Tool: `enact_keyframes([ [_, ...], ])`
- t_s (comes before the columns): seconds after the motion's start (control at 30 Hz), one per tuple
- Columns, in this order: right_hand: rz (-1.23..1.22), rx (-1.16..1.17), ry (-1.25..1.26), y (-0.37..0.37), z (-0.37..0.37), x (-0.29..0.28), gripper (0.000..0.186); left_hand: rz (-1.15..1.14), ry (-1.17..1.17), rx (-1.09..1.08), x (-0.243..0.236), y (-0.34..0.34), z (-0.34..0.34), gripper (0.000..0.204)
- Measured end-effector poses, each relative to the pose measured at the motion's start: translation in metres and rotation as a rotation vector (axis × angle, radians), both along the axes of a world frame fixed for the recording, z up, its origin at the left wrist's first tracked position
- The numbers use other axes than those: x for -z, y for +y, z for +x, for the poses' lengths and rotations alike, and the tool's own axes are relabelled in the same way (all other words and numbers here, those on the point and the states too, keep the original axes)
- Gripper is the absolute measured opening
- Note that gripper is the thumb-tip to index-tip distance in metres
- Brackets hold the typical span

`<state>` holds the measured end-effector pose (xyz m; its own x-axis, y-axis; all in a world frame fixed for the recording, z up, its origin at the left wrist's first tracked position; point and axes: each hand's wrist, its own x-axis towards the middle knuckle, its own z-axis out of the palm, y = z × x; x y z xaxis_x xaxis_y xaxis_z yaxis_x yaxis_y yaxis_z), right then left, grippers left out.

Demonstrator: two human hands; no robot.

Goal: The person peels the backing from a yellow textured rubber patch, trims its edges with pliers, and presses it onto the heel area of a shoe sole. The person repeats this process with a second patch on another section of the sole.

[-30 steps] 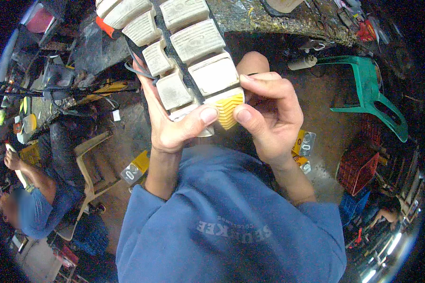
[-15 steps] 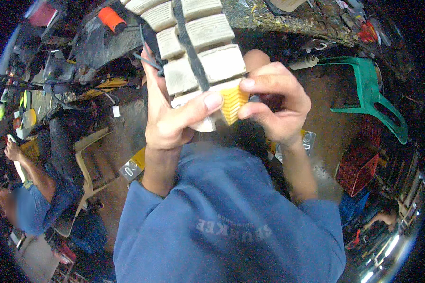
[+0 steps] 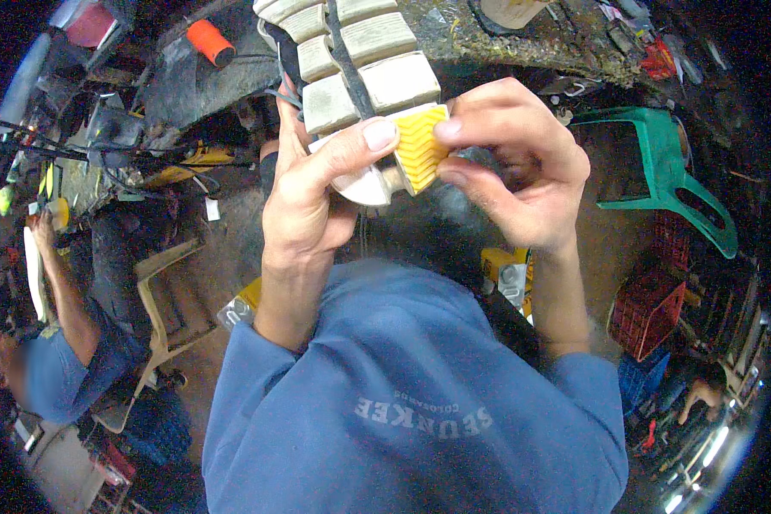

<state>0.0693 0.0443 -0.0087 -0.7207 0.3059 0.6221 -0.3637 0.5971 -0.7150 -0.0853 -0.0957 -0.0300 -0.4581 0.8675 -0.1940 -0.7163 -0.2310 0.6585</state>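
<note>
My left hand (image 3: 310, 193) grips a shoe sole (image 3: 385, 82) of off-white segmented blocks with a dark central groove, its thumb lying across the lower end. A yellow chevron-ridged piece (image 3: 418, 150) sits at that end, at the lower right of the sole. My right hand (image 3: 527, 171) has its fingers bent and pinches the right edge of this yellow piece between index finger and thumb. Dark straps or laces show along the sole's left side, partly behind my left fingers.
A cluttered workbench (image 3: 574, 51) runs ahead, holding an orange cylinder (image 3: 207, 38). A green plastic chair (image 3: 660, 154) and red crate (image 3: 647, 304) are at right; a pale chair (image 3: 158, 300) is at left. A person (image 3: 73, 343) at left holds a long white piece.
Both hands and the sole have shifted upward, the sole slightly right, showing more of the orange cylinder. My right index finger has moved down onto the yellow piece. The person at left has raised their hand.
</note>
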Motion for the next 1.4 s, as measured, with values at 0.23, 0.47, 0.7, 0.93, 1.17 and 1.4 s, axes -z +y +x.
enact_keyframes([
  [0.23, 0.102, 0.101, -0.030, -0.007, 0.004, -0.015, 0.033, 0.037, -0.063, -0.038, -0.003, -0.001, 0.003, 0.078],
  [0.47, -0.079, 0.125, 0.072, -0.016, -0.013, -0.013, 0.051, 0.095, 0.002, -0.041, -0.008, 0.005, 0.004, 0.054],
  [0.7, -0.589, 0.029, 0.044, -0.031, -0.012, 0.006, 0.064, 0.207, 0.023, -0.103, 0.016, 0.008, 0.016, 0.065],
  [0.93, -0.430, -0.018, -0.026, -0.015, 0.001, 0.020, 0.061, 0.073, 0.113, -0.142, 0.031, 0.006, 0.035, 0.071],
  [1.17, -0.583, -0.083, -0.115, 0.005, 0.017, 0.040, 0.054, -0.225, 0.060, -0.088, 0.027, 0.000, 0.044, 0.071],
  [1.4, -0.863, -0.287, -0.473, 0.006, 0.033, 0.096, 0.051, -0.575, -0.213, 0.238, 0.050, -0.057, 0.056, 0.050],
])
